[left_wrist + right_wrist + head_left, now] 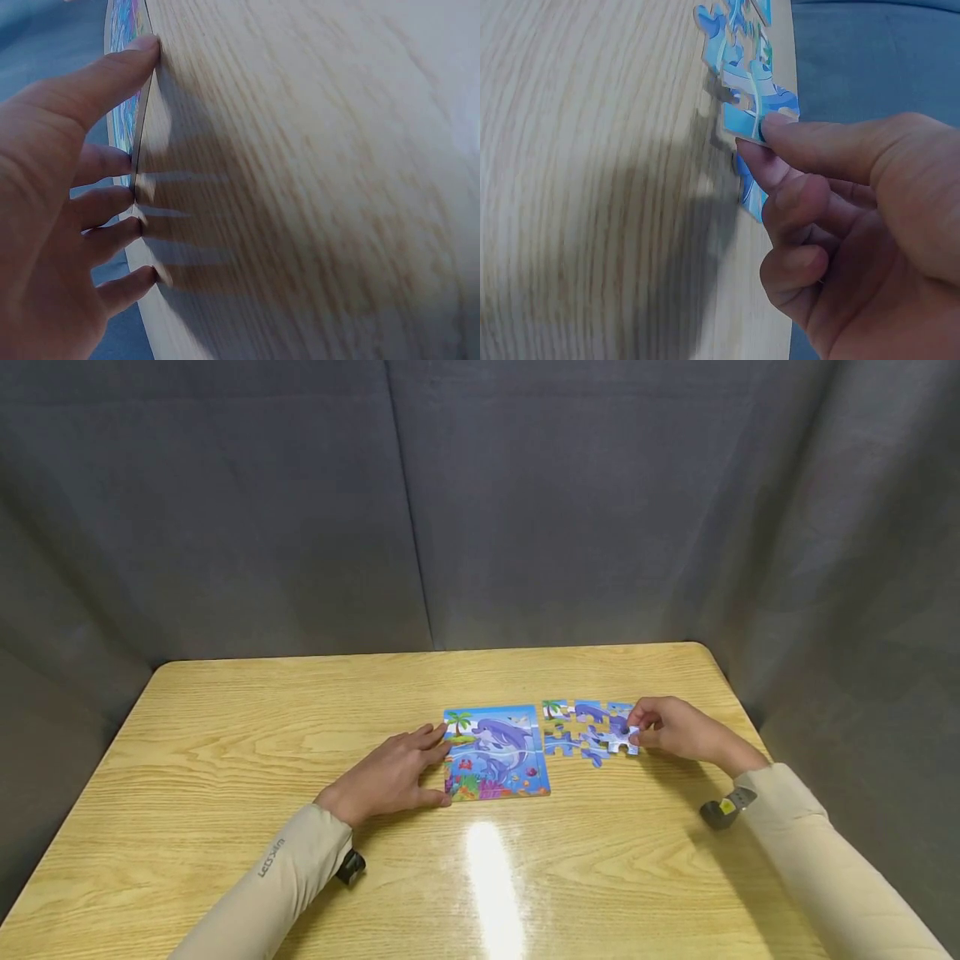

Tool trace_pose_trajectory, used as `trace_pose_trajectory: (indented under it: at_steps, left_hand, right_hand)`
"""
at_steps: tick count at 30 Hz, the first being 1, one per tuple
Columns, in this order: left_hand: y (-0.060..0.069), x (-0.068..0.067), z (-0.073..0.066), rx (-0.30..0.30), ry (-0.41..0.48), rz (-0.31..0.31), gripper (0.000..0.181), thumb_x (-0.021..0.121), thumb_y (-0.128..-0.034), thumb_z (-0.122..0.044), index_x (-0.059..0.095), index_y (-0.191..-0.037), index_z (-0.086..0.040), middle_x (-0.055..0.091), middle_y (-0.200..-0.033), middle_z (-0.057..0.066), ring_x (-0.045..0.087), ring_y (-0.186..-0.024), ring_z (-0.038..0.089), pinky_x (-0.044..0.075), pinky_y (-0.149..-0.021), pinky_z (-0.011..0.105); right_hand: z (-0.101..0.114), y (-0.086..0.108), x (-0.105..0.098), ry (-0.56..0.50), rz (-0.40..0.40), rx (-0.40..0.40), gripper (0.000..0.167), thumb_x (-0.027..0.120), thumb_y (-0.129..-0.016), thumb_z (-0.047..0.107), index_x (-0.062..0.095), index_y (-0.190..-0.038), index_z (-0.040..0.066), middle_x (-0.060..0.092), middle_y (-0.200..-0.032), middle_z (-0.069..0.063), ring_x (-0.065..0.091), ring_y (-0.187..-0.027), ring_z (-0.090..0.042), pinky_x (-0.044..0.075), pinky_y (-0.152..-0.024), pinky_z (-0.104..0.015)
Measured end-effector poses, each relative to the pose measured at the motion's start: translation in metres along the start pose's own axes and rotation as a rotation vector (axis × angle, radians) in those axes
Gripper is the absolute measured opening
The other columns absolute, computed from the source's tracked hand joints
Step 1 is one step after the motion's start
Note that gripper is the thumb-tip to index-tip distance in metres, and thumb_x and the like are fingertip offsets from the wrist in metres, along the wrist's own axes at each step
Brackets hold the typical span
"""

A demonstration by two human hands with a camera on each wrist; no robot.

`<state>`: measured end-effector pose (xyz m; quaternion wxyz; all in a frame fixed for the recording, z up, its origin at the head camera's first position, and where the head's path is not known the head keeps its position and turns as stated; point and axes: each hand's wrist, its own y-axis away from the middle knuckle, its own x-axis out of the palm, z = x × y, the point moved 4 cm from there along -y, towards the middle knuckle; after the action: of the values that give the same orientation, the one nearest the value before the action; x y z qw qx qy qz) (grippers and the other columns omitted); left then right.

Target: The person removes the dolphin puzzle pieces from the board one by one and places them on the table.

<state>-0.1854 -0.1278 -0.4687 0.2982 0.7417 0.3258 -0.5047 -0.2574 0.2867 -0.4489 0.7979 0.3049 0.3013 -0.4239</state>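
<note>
A square dolphin puzzle board [498,756] lies flat on the table. My left hand [393,774] rests against its left edge, fingers and thumb spread; in the left wrist view the fingertips [147,276] touch along the board's side. To the board's right, my right hand [678,731] pinches a blue and white puzzle piece [622,741] between thumb and forefinger. The right wrist view shows this puzzle piece [748,112] raised off the wood and tilted. Several loose puzzle pieces [558,743] with dolphin and palm pictures lie between the board and my right hand.
The wooden table [262,735] has a rounded far edge, with a grey curtain [300,527] standing behind and along both sides. A bright light reflection falls on the wood in front of the board. A camera [720,812] is worn on the right wrist.
</note>
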Motion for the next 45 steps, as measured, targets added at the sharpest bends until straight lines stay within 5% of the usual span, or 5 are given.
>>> trace_pose_trajectory:
  at_steps: [29, 45]
  left_hand:
    - [0.0, 0.0, 0.0, 0.009, -0.007, -0.005, 0.085, 0.073, -0.0972, -0.055, 0.048, -0.159, -0.004, 0.033, -0.174, 0.019, 0.036, -0.161, 0.041, 0.038, -0.126, 0.062]
    - [-0.001, 0.001, 0.001, 0.013, -0.004, -0.006, 0.084, 0.074, -0.0973, -0.055, 0.049, -0.159, -0.004, 0.033, -0.174, 0.019, 0.037, -0.16, 0.042, 0.038, -0.126, 0.062]
  right_hand:
    - [-0.006, 0.001, 0.007, 0.067, -0.04, 0.03, 0.013, 0.076, -0.096, 0.005, 0.069, -0.106, 0.002, 0.071, -0.098, -0.01, 0.058, -0.086, -0.016, 0.047, -0.069, -0.023]
    - [0.054, -0.039, 0.047, 0.082, 0.054, -0.111, 0.008, 0.07, -0.102, 0.008, 0.07, -0.11, 0.005, 0.072, -0.098, -0.006, 0.057, -0.074, -0.013, 0.049, -0.071, -0.029]
